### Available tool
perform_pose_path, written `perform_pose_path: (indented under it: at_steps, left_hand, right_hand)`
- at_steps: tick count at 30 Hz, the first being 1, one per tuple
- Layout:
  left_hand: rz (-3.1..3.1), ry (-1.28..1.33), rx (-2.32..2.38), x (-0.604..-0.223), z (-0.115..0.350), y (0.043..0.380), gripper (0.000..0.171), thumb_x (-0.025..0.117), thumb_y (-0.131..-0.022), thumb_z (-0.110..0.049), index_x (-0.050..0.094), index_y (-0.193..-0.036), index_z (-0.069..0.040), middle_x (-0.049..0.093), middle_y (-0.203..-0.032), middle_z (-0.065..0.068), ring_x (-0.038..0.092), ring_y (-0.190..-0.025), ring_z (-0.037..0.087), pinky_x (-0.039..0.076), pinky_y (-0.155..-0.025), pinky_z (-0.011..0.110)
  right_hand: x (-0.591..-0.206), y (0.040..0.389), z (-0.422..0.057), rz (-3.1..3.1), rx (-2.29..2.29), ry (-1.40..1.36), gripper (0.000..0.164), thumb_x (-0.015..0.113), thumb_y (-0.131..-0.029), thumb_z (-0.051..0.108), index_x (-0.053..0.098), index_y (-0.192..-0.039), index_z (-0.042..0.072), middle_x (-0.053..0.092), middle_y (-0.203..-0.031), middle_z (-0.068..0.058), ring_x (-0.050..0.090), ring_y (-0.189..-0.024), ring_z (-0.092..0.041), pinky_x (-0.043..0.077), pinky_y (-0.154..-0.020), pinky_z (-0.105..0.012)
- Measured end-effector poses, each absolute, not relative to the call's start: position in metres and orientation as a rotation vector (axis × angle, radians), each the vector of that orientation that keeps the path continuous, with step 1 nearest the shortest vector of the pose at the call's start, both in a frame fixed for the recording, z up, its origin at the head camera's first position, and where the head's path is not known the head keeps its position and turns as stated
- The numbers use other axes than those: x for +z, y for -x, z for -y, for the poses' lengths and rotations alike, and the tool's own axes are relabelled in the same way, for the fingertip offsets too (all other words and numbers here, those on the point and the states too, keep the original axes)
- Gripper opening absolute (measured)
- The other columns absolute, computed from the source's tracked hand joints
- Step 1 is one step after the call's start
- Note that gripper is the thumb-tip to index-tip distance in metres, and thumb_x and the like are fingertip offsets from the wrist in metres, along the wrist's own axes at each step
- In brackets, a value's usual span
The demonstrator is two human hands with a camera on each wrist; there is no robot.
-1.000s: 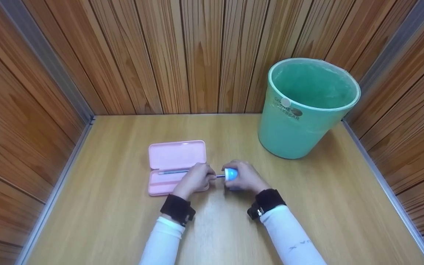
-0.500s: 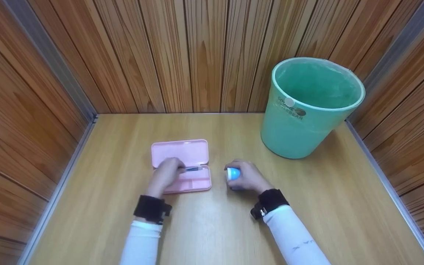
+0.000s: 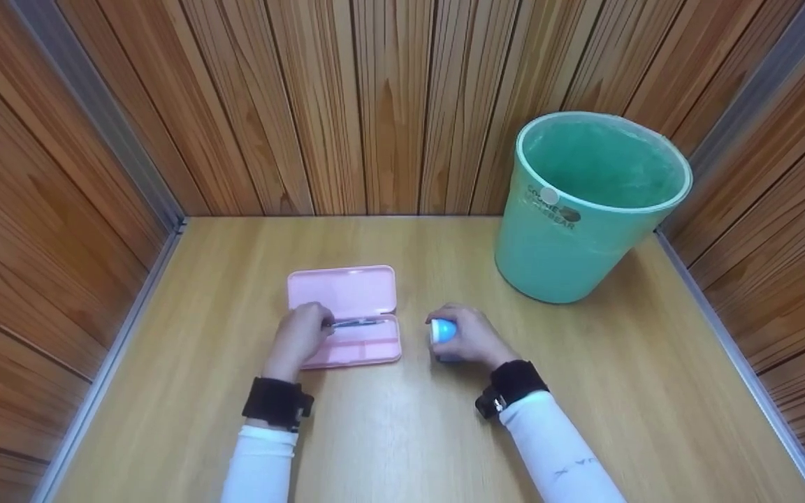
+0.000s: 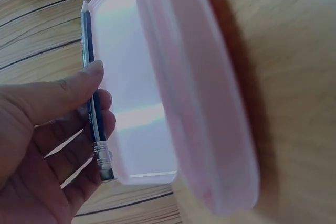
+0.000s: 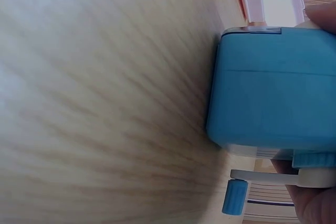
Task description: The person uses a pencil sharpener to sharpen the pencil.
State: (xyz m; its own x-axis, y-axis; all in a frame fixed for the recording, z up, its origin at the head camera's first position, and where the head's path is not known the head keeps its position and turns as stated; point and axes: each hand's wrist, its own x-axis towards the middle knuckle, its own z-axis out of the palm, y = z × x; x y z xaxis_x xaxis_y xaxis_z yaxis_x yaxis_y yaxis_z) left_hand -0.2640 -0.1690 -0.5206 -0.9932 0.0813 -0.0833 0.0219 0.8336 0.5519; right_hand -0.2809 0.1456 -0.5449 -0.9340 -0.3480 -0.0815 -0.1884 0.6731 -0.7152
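My left hand point(image 3: 298, 337) is over the left part of an open pink pencil case point(image 3: 381, 351). It pinches a dark pencil point(image 4: 87, 40) between thumb and fingers. In the left wrist view the pencil's sharpened tip points away from the palm, and the eraser end with its metal band is by the lower fingers. To the right of the case, my right hand point(image 3: 474, 337) grips a blue pencil sharpener point(image 5: 273, 87) standing on the table. The sharpener's crank handle point(image 5: 234, 196) shows in the right wrist view, with fingers around the body's far side.
A tall green bin point(image 3: 556, 258) with a clear liner stands at the back right of the wooden table point(image 3: 388, 433). Wood-panelled walls point(image 3: 395, 105) enclose the table at the back and both sides.
My left hand has drawn the pencil out of the sharpener and moved left over the pencil case. The right hand stays on the sharpener.
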Motion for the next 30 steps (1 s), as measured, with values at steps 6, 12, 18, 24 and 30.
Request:
perform_pose_path:
  at_steps: [6, 12, 18, 24, 30]
  left_hand:
    - [-2.979, -0.236, 0.702, -0.536, 0.162, 0.271, 0.010, 0.071, -0.084, 0.000, 0.077, -0.088, -0.006, 0.070, -0.083, 0.005, 0.063, -0.080, 0.023, 0.052, -0.079, 0.040]
    - [-2.980, -0.244, 0.682, -0.545, 0.157, 0.273, 0.010, 0.066, -0.086, 0.001, 0.075, -0.088, -0.005, 0.069, -0.085, 0.006, 0.062, -0.081, 0.024, 0.051, -0.079, 0.040]
    - [-3.019, -0.261, 0.677, -0.548, 0.154, 0.274, 0.013, 0.063, -0.085, 0.004, 0.072, -0.083, -0.005, 0.066, -0.081, 0.005, 0.060, -0.077, 0.024, 0.050, -0.075, 0.040]
    - [-3.024, -0.180, 0.786, -0.550, 0.153, 0.277, 0.019, 0.055, -0.088, -0.002, 0.060, -0.071, -0.008, 0.053, -0.071, 0.004, 0.050, -0.070, 0.024, 0.044, -0.067, 0.038]
    - [-2.978, -0.011, 0.889, -0.554, 0.152, 0.279, 0.024, 0.046, -0.093, -0.012, 0.055, -0.071, -0.011, 0.050, -0.070, 0.004, 0.048, -0.070, 0.024, 0.041, -0.068, 0.038]
  right_hand:
    - [-0.545, 0.283, -0.145, -2.704, -1.090, 0.531, 0.050, 0.084, -0.069, 0.027, 0.071, -0.117, 0.017, 0.061, -0.115, 0.004, 0.055, -0.101, -0.023, 0.047, -0.085, -0.044]
    - [-0.545, 0.284, -0.147, -2.722, -1.049, 0.550, 0.050, 0.083, -0.069, 0.028, 0.071, -0.117, 0.018, 0.062, -0.114, 0.005, 0.055, -0.100, -0.021, 0.047, -0.085, -0.042]
    - [-0.545, 0.283, -0.147, -2.701, -1.059, 0.498, 0.053, 0.084, -0.069, 0.029, 0.070, -0.119, 0.020, 0.060, -0.118, 0.005, 0.054, -0.104, -0.022, 0.047, -0.087, -0.045]
    - [-0.546, 0.283, -0.147, -2.687, -1.070, 0.473, 0.053, 0.084, -0.070, 0.031, 0.070, -0.120, 0.022, 0.059, -0.117, 0.007, 0.053, -0.106, -0.022, 0.047, -0.088, -0.046]
    - [-0.546, 0.284, -0.147, -2.675, -1.082, 0.485, 0.053, 0.084, -0.070, 0.030, 0.069, -0.121, 0.021, 0.059, -0.116, 0.007, 0.053, -0.105, -0.022, 0.047, -0.088, -0.045]
